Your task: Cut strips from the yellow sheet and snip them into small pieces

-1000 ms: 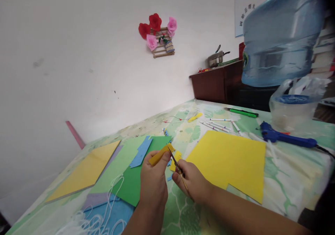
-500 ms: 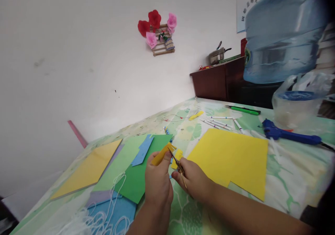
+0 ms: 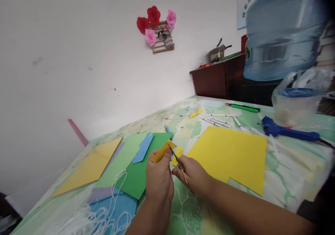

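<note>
"Items farthest left?"

"Well left of the left hand (image 3: pixel 158 175), can see a straight pink strip (image 3: pixel 77 132) tilted against the white wall (image 3: pixel 65 78). Nearer, a flat pale-orange rectangular sheet (image 3: pixel 89 168), then a partly covered purple sheet (image 3: pixel 101 193)."

"And nearer still?"

"Toward the left forearm, a loose tangle of thin white string (image 3: pixel 96 215), spilling over a flat blue sheet (image 3: pixel 130 203). Above that, a pale green sheet (image 3: pixel 115 170), then a dark green sheet (image 3: pixel 135 181) just beside the left hand, with a ragged-edged light blue piece (image 3: pixel 143 147) on top."

"Left hand itself?"

"Clamped on a narrow deep-yellow strip (image 3: pixel 161 152), fringed at the end toward the right hand (image 3: pixel 195 175). Paper or foam, can't tell."

"And the right?"

"Wrapped around small pointed scissors (image 3: pixel 180 163) with gold-coloured handles, blades at the fringed end. Can't tell whether spread or closed."

"Touching each other?"

"Close together; can't judge contact. Just behind, between both, a smaller fringed yellow piece (image 3: pixel 178 154)."

"Farther right?"

"Beside the right hand, a large bright-yellow notched sheet (image 3: pixel 232 154). Beyond, slim white pens (image 3: pixel 220 122) and a slim green-handled cutter (image 3: pixel 245 108). Well right, a blue plastic glue gun (image 3: pixel 290 132) near a clear plastic tub (image 3: pixel 294 107)."
</note>
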The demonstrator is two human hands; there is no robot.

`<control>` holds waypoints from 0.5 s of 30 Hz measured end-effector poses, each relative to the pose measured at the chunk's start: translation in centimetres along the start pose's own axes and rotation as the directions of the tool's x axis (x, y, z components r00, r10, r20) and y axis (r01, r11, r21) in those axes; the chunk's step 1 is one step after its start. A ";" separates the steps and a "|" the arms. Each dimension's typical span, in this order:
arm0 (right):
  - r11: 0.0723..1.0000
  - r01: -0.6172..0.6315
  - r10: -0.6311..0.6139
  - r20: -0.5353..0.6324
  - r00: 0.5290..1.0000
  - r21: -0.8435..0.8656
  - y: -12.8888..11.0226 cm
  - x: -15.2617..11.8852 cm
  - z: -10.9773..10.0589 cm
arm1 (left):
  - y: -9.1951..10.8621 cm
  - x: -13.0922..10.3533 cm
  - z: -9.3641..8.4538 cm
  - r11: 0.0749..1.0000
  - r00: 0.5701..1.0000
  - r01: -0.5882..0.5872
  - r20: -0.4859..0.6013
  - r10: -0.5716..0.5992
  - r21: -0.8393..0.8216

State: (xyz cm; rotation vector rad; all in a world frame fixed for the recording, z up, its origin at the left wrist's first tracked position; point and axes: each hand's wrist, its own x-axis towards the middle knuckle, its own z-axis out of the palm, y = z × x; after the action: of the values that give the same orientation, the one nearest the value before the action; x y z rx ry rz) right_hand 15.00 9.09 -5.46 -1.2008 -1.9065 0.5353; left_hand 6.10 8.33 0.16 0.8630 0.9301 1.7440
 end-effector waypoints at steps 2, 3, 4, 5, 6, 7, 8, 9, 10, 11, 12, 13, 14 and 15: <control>1.000 0.009 -0.009 -0.004 1.000 0.000 0.0 0.0 0.0 | 0.1 0.0 0.1 1.000 1.000 -0.003 0.003 0.003 -0.007; 1.000 0.011 -0.011 -0.008 1.000 -0.002 -0.1 0.0 0.0 | 0.1 0.0 0.1 1.000 1.000 -0.006 0.000 0.006 -0.009; 1.000 0.009 -0.009 -0.011 1.000 -0.006 -0.1 0.0 -0.1 | 0.1 0.0 0.1 1.000 1.000 -0.011 -0.004 0.011 -0.005; 1.000 0.005 -0.005 -0.012 1.000 -0.011 -0.1 0.0 -0.1 | 0.2 0.0 0.1 1.000 1.000 -0.019 -0.012 0.019 0.007; 1.000 0.003 -0.003 -0.013 1.000 -0.015 -0.1 0.0 -0.1 | 0.2 0.1 0.0 0.999 1.000 -0.026 -0.017 0.026 0.025; 1.000 0.000 0.000 -0.014 1.000 -0.018 -0.1 0.0 -0.2 | 0.1 0.1 0.0 0.998 0.999 -0.034 -0.019 0.034 0.045; 1.000 -0.003 0.002 -0.015 1.000 -0.020 -0.1 0.0 -0.2 | 0.1 0.1 -0.1 0.997 0.999 -0.040 -0.018 0.041 0.061; 1.000 -0.003 0.003 -0.014 1.000 -0.020 -0.1 0.1 -0.2 | 0.1 0.2 -0.1 0.996 0.999 -0.045 -0.015 0.046 0.073; 1.000 -0.003 0.002 -0.012 1.000 -0.020 -0.1 0.1 -0.2 | 0.1 0.2 -0.2 0.996 0.999 -0.047 -0.008 0.048 0.079; 1.000 -0.003 0.003 -0.008 1.000 -0.020 0.0 0.1 -0.2 | 0.1 0.3 -0.3 0.996 0.999 -0.050 0.000 0.050 0.079; 1.000 -0.005 0.005 -0.004 1.000 -0.021 0.0 0.1 -0.2 | 0.1 0.3 -0.3 0.996 0.999 -0.050 0.009 0.049 0.079; 1.000 -0.008 0.008 0.000 1.000 -0.024 0.0 0.1 -0.2 | 0.1 0.3 -0.3 0.996 0.999 -0.050 0.014 0.049 0.080; 1.000 -0.011 0.012 0.004 1.000 -0.028 0.1 0.2 -0.2 | 0.1 0.4 -0.3 0.995 0.999 -0.049 0.019 0.047 0.083; 0.999 -0.018 0.019 0.008 1.000 -0.031 0.1 0.2 -0.2 | 0.2 0.3 -0.3 0.995 0.999 -0.045 0.024 0.043 0.086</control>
State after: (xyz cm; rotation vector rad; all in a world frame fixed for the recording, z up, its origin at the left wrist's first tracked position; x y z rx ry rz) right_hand 15.14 9.33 -5.31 -1.2389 -1.9187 0.5229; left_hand 5.70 8.56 0.24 0.9636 0.9848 1.7388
